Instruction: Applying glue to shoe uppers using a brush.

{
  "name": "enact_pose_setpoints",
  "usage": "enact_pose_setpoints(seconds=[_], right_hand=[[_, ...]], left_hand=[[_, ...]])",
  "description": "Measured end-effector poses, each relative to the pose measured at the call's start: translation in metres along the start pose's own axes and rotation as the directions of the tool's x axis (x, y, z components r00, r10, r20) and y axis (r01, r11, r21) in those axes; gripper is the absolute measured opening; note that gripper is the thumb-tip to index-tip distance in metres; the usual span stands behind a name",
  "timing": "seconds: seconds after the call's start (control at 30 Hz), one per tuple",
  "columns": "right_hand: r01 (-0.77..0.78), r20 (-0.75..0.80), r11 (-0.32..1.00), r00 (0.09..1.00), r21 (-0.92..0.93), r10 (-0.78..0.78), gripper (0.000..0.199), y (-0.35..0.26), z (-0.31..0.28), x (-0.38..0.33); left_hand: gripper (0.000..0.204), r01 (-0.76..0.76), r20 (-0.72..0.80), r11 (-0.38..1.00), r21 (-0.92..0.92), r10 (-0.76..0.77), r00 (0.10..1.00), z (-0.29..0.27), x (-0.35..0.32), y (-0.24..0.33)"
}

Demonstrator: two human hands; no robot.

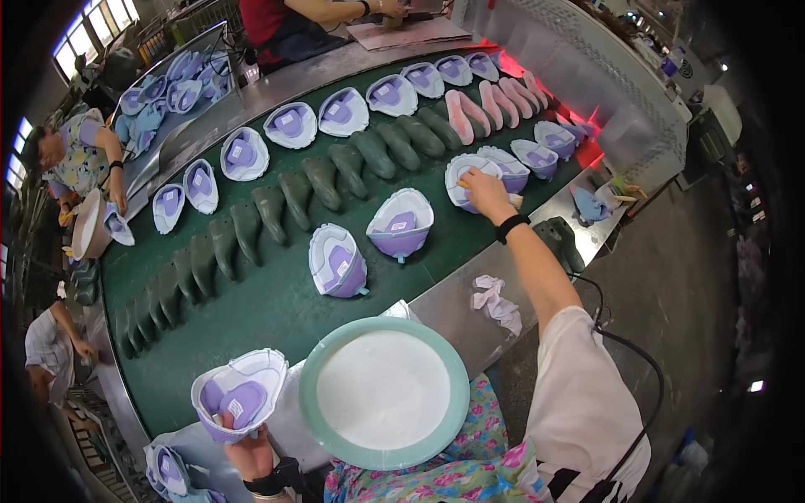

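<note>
My left hand (250,453) grips a purple-and-white shoe upper (243,396) from below, its opening facing up, near the belt's front left. Stretched far to the right, my right hand (488,194) is closed around a small brush (516,201); a yellowish handle end and a pale end show on either side of the fingers. That hand is over another shoe upper (458,178) on the green belt (277,323). Between my arms stands a pale green basin (312,377) of white liquid (384,390). Two more uppers, one pointed (401,222) and one beside it (338,261), lie beyond the basin.
Dark green shoe lasts (295,201) line the belt's middle, with pink-topped insoles (466,116) farther right. More uppers (290,126) run along the far side. A crumpled cloth (496,303) lies on the metal ledge (457,323). Other people work (84,155) at left and across.
</note>
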State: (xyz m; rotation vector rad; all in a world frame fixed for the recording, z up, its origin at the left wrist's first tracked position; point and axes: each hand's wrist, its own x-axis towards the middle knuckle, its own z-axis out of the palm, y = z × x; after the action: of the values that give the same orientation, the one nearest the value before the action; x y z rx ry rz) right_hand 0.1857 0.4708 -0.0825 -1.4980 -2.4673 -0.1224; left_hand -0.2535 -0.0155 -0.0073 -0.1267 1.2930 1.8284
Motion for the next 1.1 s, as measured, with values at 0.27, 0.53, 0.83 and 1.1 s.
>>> enact_pose_setpoints(seconds=[0.27,0.53,0.83,1.1], right_hand=[[0.205,0.237,0.965,0.941,0.162,-0.24,0.027,-0.142,0.011,-0.034],[0.085,0.303,0.996,0.949,0.013,-0.085,0.015,-0.111,0.006,-0.026],[0.205,-0.021,0.9,0.977,0.384,-0.213,0.025,-0.187,-0.009,-0.014],[0.406,0.336,0.9,0.835,0.157,-0.435,0.012,-0.282,0.044,-0.04]], left_hand=[[0.026,0.032,0.01,0.998,-0.061,-0.031,0.999,-0.014,0.012,0.002],[0.028,0.005,0.034,0.999,-0.047,-0.003,0.999,-0.026,0.009,0.009],[0.031,0.011,0.246,1.0,-0.003,-0.01,0.969,-0.028,0.086,-0.002],[0.049,-0.046,0.528,0.967,0.25,-0.097,0.843,0.042,0.188,-0.064]])
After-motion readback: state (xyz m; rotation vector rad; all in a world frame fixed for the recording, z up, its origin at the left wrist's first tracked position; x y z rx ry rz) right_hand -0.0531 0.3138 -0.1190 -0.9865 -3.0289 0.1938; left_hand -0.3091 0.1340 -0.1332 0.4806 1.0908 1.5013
